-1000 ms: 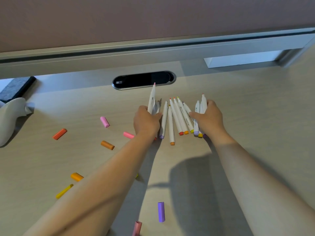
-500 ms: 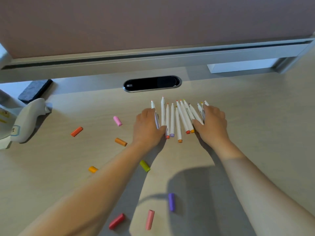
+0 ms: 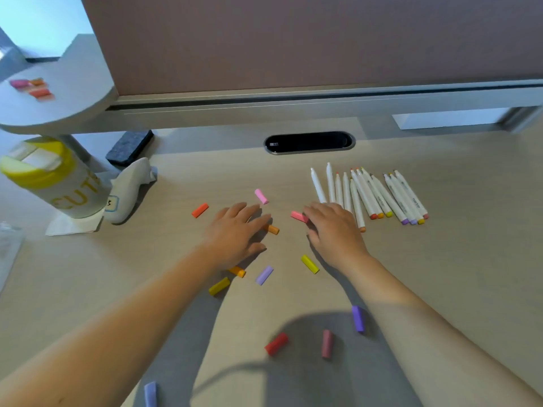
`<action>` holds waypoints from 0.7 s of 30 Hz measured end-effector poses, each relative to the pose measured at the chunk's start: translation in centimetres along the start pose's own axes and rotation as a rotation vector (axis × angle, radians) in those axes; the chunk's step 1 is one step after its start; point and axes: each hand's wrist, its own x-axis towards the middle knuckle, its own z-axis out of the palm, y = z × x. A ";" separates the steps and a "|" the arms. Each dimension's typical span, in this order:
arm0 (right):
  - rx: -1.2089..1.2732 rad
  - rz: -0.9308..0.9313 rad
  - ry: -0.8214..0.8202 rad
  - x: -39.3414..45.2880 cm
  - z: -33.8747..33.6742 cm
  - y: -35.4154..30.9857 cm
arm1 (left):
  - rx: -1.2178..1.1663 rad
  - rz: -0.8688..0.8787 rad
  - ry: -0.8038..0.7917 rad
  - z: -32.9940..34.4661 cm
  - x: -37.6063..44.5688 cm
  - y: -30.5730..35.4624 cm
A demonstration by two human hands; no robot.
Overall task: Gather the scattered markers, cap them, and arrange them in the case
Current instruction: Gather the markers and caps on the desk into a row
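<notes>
Several white uncapped markers [image 3: 370, 193] lie side by side in a row on the wooden desk, right of centre. Loose coloured caps are scattered in front: a pink cap [image 3: 261, 196], a red-orange cap [image 3: 200, 210], an orange cap [image 3: 273, 229], a yellow cap [image 3: 310, 264], a lilac cap [image 3: 264, 275], a red cap [image 3: 276, 343] and others. My left hand [image 3: 238, 232] lies flat with spread fingers over the orange cap. My right hand [image 3: 334, 230] rests palm down, its fingertips touching a pink cap [image 3: 297, 216], just left of the marker row. No case is visible.
A yellow-lidded cup [image 3: 51, 177] and a white curved object [image 3: 129, 189] stand at the left. A dark eraser [image 3: 129, 147] lies behind them. A black cable grommet [image 3: 309, 142] sits at the desk's back. A grey shelf [image 3: 58, 101] holds more caps.
Both hands have let go of the marker row and moved left and nearer onto the scattered caps. The view has swung left and down, showing the cup and shelf.
</notes>
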 end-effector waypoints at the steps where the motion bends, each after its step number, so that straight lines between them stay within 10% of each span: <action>1: -0.002 -0.016 0.000 0.4 0.4 -0.2 | 0.008 0.024 0.013 0.0 0.3 -0.1; 11: 0.051 0.092 -0.013 0.5 2.1 -0.1 | -0.165 0.083 0.301 1.4 0.6 -0.3; 21: 0.378 0.325 0.003 -3.1 0.6 -2.0 | -0.750 -0.030 0.078 1.0 -3.3 0.3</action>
